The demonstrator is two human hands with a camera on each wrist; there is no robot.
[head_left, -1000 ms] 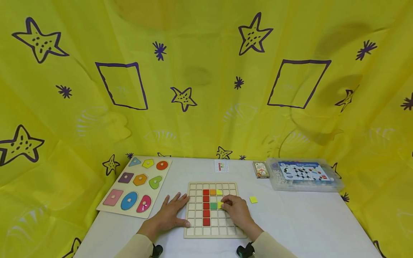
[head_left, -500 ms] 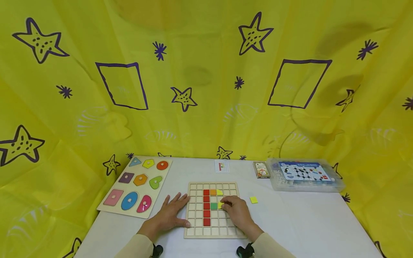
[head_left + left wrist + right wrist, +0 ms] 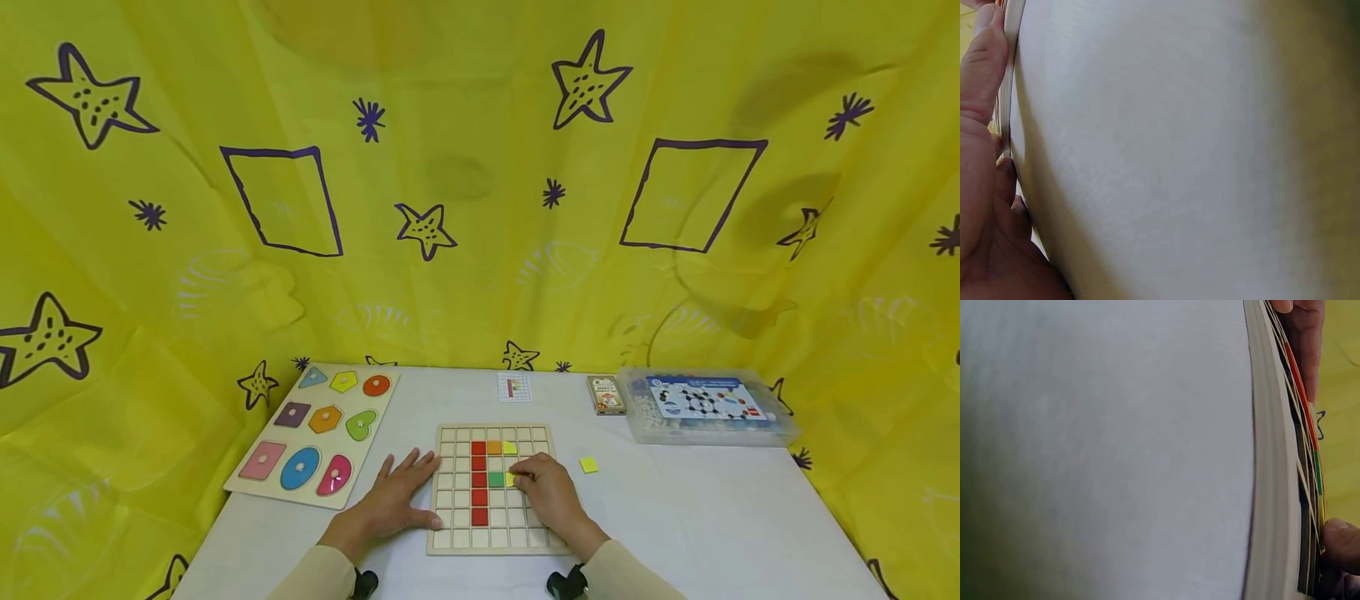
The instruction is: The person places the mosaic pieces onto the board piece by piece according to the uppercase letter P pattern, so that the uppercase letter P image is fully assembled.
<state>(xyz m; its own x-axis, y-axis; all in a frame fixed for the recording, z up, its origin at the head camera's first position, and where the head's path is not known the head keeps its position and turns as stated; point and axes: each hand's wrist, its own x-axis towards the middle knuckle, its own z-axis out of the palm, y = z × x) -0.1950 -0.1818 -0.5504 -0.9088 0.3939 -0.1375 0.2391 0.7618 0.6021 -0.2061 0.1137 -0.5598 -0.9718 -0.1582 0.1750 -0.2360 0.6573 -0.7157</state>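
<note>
A wooden grid board (image 3: 491, 540) lies on the table with a column of red square tiles (image 3: 479, 497). Beside that column sit an orange tile (image 3: 494, 447), a green tile (image 3: 496, 479) and a yellow tile at the upper right (image 3: 510, 447). My right hand (image 3: 552, 492) is over the board's right half, thumb and forefinger pinching another yellow tile (image 3: 510, 481) at the cell right of the green one, its right part hidden by the fingers. Fingers spread, my left hand (image 3: 393, 498) rests against the board's left edge, thumb on the near corner area.
One loose yellow tile (image 3: 589, 465) lies right of the board. A shape puzzle board (image 3: 306, 433) is at the left. Behind stand a printed pattern card (image 3: 515, 387), a small card box (image 3: 607, 395) and a clear plastic case (image 3: 708, 429). A yellow curtain (image 3: 480, 308) hangs behind the table.
My right fingertips have shifted very slightly over the yellow tile, covering a little more of it. The left hand and the board stay in place.
</note>
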